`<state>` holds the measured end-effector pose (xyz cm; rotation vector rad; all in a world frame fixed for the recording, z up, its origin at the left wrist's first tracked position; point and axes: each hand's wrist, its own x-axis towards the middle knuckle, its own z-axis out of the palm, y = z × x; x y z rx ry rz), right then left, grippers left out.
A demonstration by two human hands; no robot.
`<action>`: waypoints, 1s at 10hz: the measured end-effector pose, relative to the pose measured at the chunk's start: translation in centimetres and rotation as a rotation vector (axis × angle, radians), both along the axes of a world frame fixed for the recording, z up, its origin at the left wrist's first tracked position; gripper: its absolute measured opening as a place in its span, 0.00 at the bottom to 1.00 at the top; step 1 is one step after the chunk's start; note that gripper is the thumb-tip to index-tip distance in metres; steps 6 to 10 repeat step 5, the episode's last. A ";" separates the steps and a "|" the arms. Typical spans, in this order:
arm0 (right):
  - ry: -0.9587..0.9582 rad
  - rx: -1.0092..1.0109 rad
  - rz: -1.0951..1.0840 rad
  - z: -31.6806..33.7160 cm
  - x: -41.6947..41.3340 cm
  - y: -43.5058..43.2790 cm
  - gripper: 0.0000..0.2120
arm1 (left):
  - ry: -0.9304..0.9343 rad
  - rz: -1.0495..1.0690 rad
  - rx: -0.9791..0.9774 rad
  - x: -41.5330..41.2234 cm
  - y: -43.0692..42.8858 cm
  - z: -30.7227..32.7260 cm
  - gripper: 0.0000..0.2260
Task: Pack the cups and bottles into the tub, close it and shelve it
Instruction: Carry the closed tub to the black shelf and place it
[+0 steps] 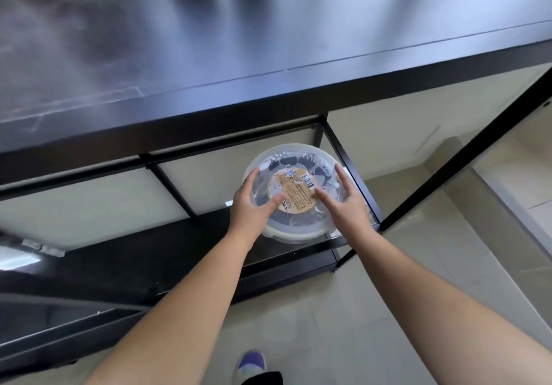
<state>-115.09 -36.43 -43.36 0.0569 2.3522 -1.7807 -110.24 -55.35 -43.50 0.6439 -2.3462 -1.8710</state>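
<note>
we are pressing both hands, left hand (pixel 254 205) and right hand (pixel 343 202), flat with fingers spread on the closed lid of the tub (pixel 301 193), which is sitting on the lower shelf (pixel 209 235) at its right end. risk: it is sitting near the front edge; a nudge could be tipping it off. dark worktop (pixel 209 41) overhead, pale tiled floor (pixel 388 280).

Desk: I saw a dark glossy top (pixel 268 26) filling the upper view.
Floor: pale tiles (pixel 328 325) lay below.
Shoe: I noticed a purple toe (pixel 251 362) at the bottom edge.
</note>
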 end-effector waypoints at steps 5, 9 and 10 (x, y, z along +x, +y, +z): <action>0.070 0.044 0.101 17.7 15.5 3.2 0.21 | -0.021 -0.122 -0.336 15.6 3.9 17.5 0.23; 0.070 0.044 0.101 17.7 15.5 3.2 0.21 | -0.021 -0.122 -0.336 15.6 3.9 17.5 0.23; 0.070 0.044 0.101 17.7 15.5 3.2 0.21 | -0.021 -0.122 -0.336 15.6 3.9 17.5 0.23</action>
